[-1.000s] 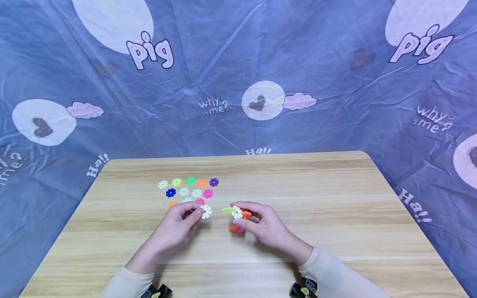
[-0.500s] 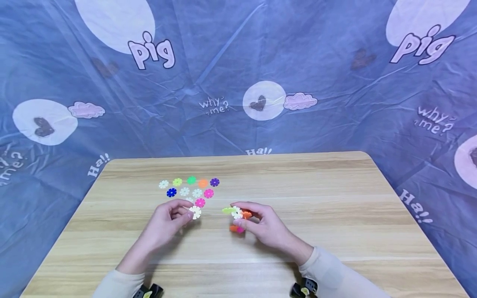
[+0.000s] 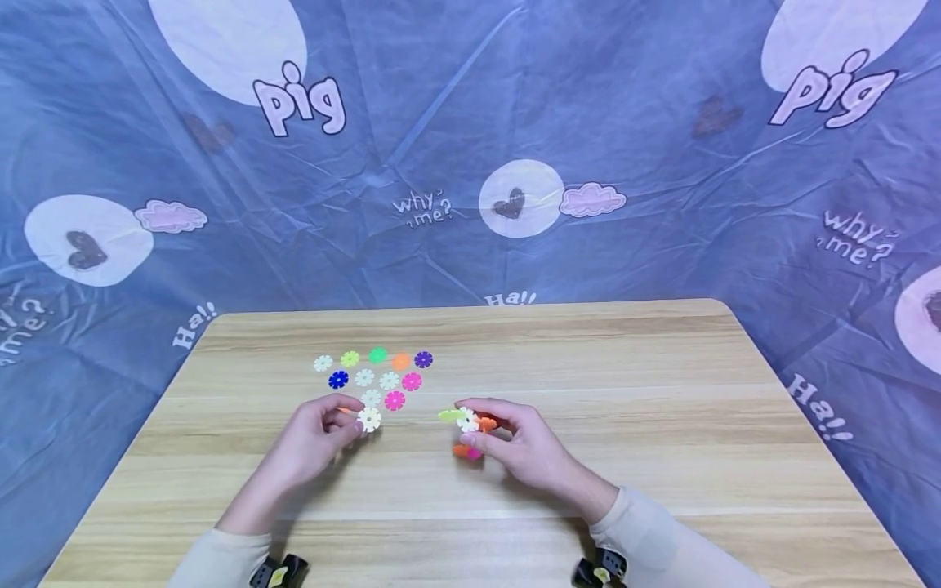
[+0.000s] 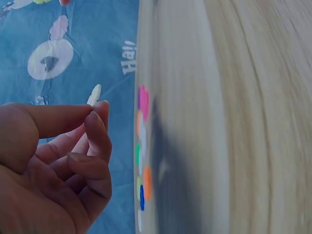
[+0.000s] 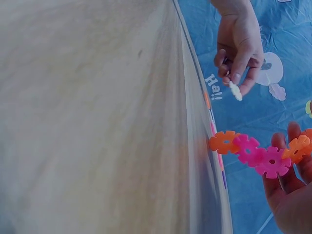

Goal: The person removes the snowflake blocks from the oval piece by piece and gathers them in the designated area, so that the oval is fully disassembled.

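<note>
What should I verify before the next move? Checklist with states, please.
1. Left hand pinching the white disc: ok.
2. White disc raised off the table: ok, by the left wrist view.
3. Right hand holding the disc assembly: ok.
4. Assembly joints fully seated: cannot tell.
5. White disc meeting the assembly: not ok, a gap separates them.
6. Orange disc by the left hand in full head view: not ok, partly hidden.

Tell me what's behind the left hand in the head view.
Behind the left hand, a sliver of an orange disc shows; the hand covers the remainder, and anything else hidden there cannot be seen.
</note>
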Motion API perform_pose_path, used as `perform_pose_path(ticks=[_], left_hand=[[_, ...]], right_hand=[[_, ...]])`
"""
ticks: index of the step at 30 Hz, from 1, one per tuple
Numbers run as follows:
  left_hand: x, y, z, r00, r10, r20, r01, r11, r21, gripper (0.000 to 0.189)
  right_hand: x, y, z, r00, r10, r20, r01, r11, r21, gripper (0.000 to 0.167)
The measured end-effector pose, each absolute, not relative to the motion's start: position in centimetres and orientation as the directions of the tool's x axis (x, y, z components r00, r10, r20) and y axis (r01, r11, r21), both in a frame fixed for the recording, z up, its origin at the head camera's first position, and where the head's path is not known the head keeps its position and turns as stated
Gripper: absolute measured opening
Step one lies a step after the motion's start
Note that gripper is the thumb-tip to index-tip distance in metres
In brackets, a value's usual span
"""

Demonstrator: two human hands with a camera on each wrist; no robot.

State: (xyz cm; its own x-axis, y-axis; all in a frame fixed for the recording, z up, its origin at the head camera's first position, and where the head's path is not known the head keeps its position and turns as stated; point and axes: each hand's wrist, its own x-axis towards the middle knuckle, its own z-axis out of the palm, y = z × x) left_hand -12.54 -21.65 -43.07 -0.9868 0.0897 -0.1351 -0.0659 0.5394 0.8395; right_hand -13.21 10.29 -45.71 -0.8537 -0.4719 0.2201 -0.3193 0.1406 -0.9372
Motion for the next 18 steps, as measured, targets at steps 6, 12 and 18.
perform_pose_path(ticks=[6, 12, 18], left_hand=[[-13.1, -22.4, -43.8, -0.983, 0.086, -0.165, -0.087, 0.572, 0.816, 0.027], [-13.8, -22.9, -44.2, -0.979, 0.078, -0.191, -0.103, 0.614, 0.783, 0.025], [-14.1, -23.2, -44.4, -0.976, 0.064, -0.207, -0.115, 0.657, 0.745, 0.021]], right_hand=[[-13.2, 10.3, -45.7, -0.856, -0.476, 0.204, -0.302, 0.141, -0.943, 0.039], [-13.1, 10.3, -45.5, -0.859, -0.475, 0.189, -0.288, 0.144, -0.947, 0.039], [-13.1, 10.2, -45.4, -0.865, -0.47, 0.177, -0.275, 0.149, -0.95, 0.039]])
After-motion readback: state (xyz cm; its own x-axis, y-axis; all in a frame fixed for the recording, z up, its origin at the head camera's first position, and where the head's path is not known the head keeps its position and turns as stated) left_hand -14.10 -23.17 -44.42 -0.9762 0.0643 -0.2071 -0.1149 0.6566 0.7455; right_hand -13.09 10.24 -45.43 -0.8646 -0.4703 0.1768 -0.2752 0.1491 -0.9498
